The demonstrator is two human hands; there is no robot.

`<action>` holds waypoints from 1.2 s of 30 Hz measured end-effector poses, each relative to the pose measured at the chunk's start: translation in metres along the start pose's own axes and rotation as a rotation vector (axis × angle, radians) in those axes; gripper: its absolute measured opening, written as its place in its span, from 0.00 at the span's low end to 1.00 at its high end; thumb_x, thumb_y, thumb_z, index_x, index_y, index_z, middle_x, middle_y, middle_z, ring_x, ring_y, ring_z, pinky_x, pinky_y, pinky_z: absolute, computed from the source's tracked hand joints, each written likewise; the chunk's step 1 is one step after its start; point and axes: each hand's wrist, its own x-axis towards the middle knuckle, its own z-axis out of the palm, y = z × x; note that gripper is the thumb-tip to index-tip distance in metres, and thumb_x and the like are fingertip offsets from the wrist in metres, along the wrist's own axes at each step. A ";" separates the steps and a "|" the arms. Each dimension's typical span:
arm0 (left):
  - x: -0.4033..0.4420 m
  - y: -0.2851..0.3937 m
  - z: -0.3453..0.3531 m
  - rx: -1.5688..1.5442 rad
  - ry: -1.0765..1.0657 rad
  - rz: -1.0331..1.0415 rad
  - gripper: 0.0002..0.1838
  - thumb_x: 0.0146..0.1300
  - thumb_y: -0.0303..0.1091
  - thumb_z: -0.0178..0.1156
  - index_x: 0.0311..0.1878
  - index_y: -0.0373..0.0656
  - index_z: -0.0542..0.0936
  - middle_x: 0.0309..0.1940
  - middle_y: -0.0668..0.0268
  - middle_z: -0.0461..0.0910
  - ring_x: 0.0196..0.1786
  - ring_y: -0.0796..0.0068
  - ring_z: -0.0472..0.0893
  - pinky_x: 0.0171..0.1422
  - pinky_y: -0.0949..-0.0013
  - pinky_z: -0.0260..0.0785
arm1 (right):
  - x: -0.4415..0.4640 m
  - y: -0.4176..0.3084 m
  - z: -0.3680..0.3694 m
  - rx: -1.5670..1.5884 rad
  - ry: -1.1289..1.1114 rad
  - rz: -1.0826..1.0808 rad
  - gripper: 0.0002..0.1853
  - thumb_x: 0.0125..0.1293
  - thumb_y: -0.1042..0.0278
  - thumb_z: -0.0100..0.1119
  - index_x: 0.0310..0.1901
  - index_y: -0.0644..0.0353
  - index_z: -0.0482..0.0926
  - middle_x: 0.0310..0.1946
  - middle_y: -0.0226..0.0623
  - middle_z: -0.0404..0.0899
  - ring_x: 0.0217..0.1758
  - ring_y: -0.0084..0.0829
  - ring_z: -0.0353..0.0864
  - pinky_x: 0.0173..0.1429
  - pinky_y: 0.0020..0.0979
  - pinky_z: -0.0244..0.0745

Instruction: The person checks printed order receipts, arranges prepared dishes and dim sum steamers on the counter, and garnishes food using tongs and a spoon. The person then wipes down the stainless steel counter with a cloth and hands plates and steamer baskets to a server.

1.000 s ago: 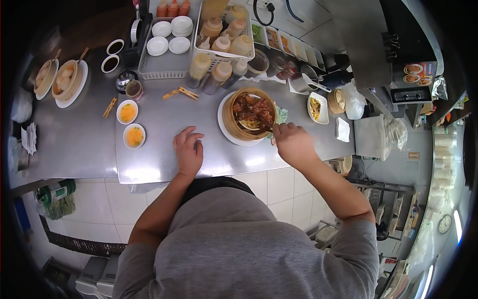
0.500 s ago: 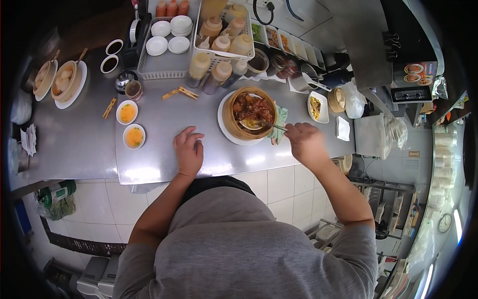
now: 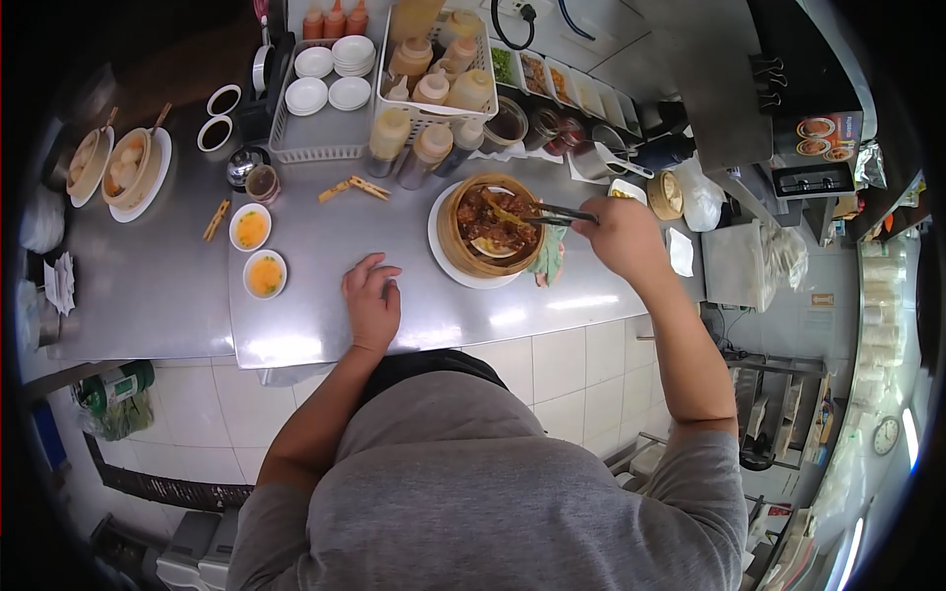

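Note:
A bamboo steamer (image 3: 455, 236) on a white plate (image 3: 440, 258) holds dark, saucy meat (image 3: 481, 219) in a white dish. My right hand (image 3: 626, 234) is closed on dark tongs (image 3: 567, 213), whose tips are over the meat at the steamer's right side. A yellowish piece of food (image 3: 512, 212) lies at the tips. Beside the steamer is a green and pink cloth (image 3: 548, 258). My left hand (image 3: 371, 300) rests near the counter's front edge, fingers apart and holding nothing. Behind my right hand, a white square dish (image 3: 628, 191) is partly hidden.
Two small bowls of orange liquid (image 3: 252, 229) stand left of centre, near wooden clips (image 3: 355, 187). Farther back are a white basket of sauce bottles (image 3: 436, 108) and a tray of small plates (image 3: 320, 143). Two more steamers (image 3: 128, 172) sit far left.
My right hand has moved up and to the right with the tongs. A yellowish piece now lies on top of the meat. The left hand stays in place.

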 end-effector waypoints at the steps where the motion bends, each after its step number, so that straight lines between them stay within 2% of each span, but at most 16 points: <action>1: 0.000 0.000 0.000 0.001 -0.002 -0.003 0.10 0.50 0.22 0.55 0.35 0.45 0.78 0.49 0.63 0.73 0.53 0.59 0.69 0.60 0.60 0.56 | 0.000 0.001 0.004 -0.013 0.029 -0.046 0.09 0.54 0.62 0.61 0.29 0.58 0.79 0.28 0.43 0.78 0.33 0.45 0.78 0.37 0.42 0.71; 3: 0.000 -0.001 0.001 0.004 -0.006 -0.008 0.10 0.50 0.22 0.55 0.36 0.45 0.78 0.49 0.63 0.73 0.53 0.59 0.69 0.61 0.60 0.56 | 0.000 0.004 0.017 -0.040 0.090 -0.136 0.08 0.54 0.62 0.61 0.30 0.57 0.79 0.27 0.43 0.78 0.33 0.44 0.78 0.37 0.42 0.72; 6: 0.000 -0.002 0.002 -0.011 0.001 -0.006 0.11 0.49 0.22 0.56 0.36 0.48 0.78 0.49 0.63 0.73 0.52 0.59 0.70 0.61 0.58 0.54 | 0.000 0.009 0.027 -0.041 0.074 -0.099 0.08 0.54 0.62 0.61 0.31 0.57 0.80 0.27 0.43 0.78 0.33 0.45 0.78 0.38 0.42 0.72; 9: 0.000 0.000 0.002 -0.013 0.004 -0.006 0.11 0.49 0.21 0.56 0.36 0.47 0.78 0.49 0.63 0.73 0.53 0.58 0.69 0.61 0.58 0.55 | -0.005 0.014 0.023 0.047 0.165 -0.130 0.08 0.54 0.63 0.61 0.31 0.57 0.80 0.27 0.44 0.78 0.33 0.46 0.78 0.38 0.42 0.72; 12: 0.001 0.005 0.001 0.002 0.007 -0.010 0.11 0.49 0.21 0.55 0.36 0.47 0.78 0.49 0.62 0.73 0.53 0.58 0.69 0.61 0.58 0.56 | -0.011 0.025 0.023 0.147 0.122 -0.035 0.10 0.54 0.62 0.62 0.33 0.58 0.80 0.29 0.46 0.79 0.34 0.48 0.78 0.39 0.42 0.72; 16: 0.002 0.010 0.003 0.022 -0.005 -0.041 0.11 0.49 0.21 0.55 0.36 0.46 0.77 0.49 0.61 0.73 0.53 0.57 0.69 0.60 0.58 0.56 | 0.011 0.103 0.023 0.228 0.406 0.243 0.15 0.55 0.59 0.63 0.41 0.59 0.81 0.31 0.50 0.80 0.37 0.49 0.79 0.41 0.40 0.73; 18: 0.003 0.014 0.004 0.053 -0.004 -0.046 0.10 0.49 0.21 0.55 0.36 0.45 0.77 0.49 0.61 0.73 0.53 0.57 0.69 0.60 0.58 0.57 | 0.039 0.156 0.035 0.066 0.511 0.277 0.15 0.54 0.60 0.63 0.41 0.58 0.81 0.31 0.50 0.79 0.37 0.49 0.79 0.42 0.41 0.73; 20: 0.004 0.018 0.005 0.094 -0.008 -0.039 0.10 0.50 0.21 0.55 0.36 0.44 0.77 0.49 0.61 0.73 0.52 0.57 0.69 0.59 0.59 0.58 | 0.073 0.197 0.047 -0.067 0.442 0.277 0.16 0.54 0.59 0.63 0.43 0.57 0.80 0.33 0.49 0.80 0.39 0.49 0.79 0.43 0.42 0.72; 25: 0.006 0.028 0.009 0.170 -0.007 -0.039 0.09 0.51 0.22 0.55 0.37 0.44 0.78 0.48 0.60 0.73 0.52 0.57 0.70 0.59 0.60 0.60 | 0.159 0.257 0.101 -0.089 0.358 0.086 0.18 0.51 0.61 0.64 0.45 0.53 0.79 0.39 0.45 0.79 0.46 0.46 0.76 0.49 0.43 0.70; 28: 0.009 0.036 0.012 0.105 -0.037 -0.139 0.10 0.52 0.23 0.56 0.39 0.43 0.78 0.49 0.59 0.73 0.53 0.57 0.70 0.59 0.60 0.60 | 0.159 0.219 0.097 0.001 0.545 0.041 0.21 0.49 0.62 0.66 0.47 0.54 0.78 0.39 0.43 0.78 0.47 0.46 0.75 0.50 0.42 0.70; 30: 0.009 0.045 0.018 0.099 0.006 -0.117 0.12 0.55 0.24 0.55 0.44 0.41 0.77 0.49 0.59 0.73 0.50 0.62 0.73 0.56 0.63 0.64 | 0.168 0.201 0.109 0.222 0.736 -0.190 0.25 0.47 0.61 0.69 0.48 0.57 0.77 0.37 0.43 0.78 0.43 0.46 0.76 0.49 0.41 0.71; 31: 0.007 0.049 0.021 0.097 0.024 -0.108 0.13 0.57 0.24 0.54 0.47 0.41 0.76 0.49 0.59 0.74 0.49 0.64 0.74 0.54 0.65 0.66 | 0.171 0.190 0.112 0.294 0.665 -0.158 0.25 0.46 0.61 0.69 0.48 0.59 0.77 0.38 0.43 0.78 0.43 0.46 0.76 0.48 0.40 0.72; 33: 0.003 0.052 0.037 -0.226 -0.028 -0.473 0.15 0.61 0.25 0.52 0.52 0.40 0.74 0.47 0.60 0.75 0.45 0.69 0.76 0.49 0.69 0.69 | 0.167 0.166 0.103 0.439 0.521 -0.091 0.26 0.45 0.60 0.69 0.47 0.61 0.76 0.39 0.43 0.78 0.43 0.44 0.77 0.46 0.40 0.73; 34: 0.001 0.055 0.045 -0.388 -0.048 -0.653 0.16 0.62 0.26 0.51 0.54 0.39 0.73 0.46 0.61 0.75 0.43 0.72 0.77 0.46 0.72 0.71 | 0.171 0.164 0.100 0.343 0.561 -0.067 0.24 0.46 0.60 0.69 0.45 0.62 0.77 0.38 0.43 0.79 0.41 0.44 0.77 0.45 0.39 0.73; 35: 0.008 0.066 0.052 -0.466 -0.065 -0.699 0.19 0.65 0.27 0.50 0.59 0.36 0.68 0.41 0.61 0.76 0.36 0.77 0.78 0.39 0.75 0.74 | 0.176 0.163 0.097 0.246 0.599 -0.043 0.23 0.46 0.60 0.69 0.44 0.62 0.78 0.37 0.44 0.79 0.40 0.44 0.78 0.44 0.38 0.73; 36: 0.013 0.071 0.058 -0.510 -0.080 -0.754 0.20 0.64 0.27 0.50 0.60 0.35 0.67 0.38 0.61 0.76 0.35 0.76 0.79 0.38 0.74 0.74 | 0.182 0.164 0.096 0.147 0.636 -0.017 0.22 0.46 0.60 0.69 0.42 0.62 0.78 0.36 0.45 0.79 0.38 0.43 0.78 0.43 0.37 0.73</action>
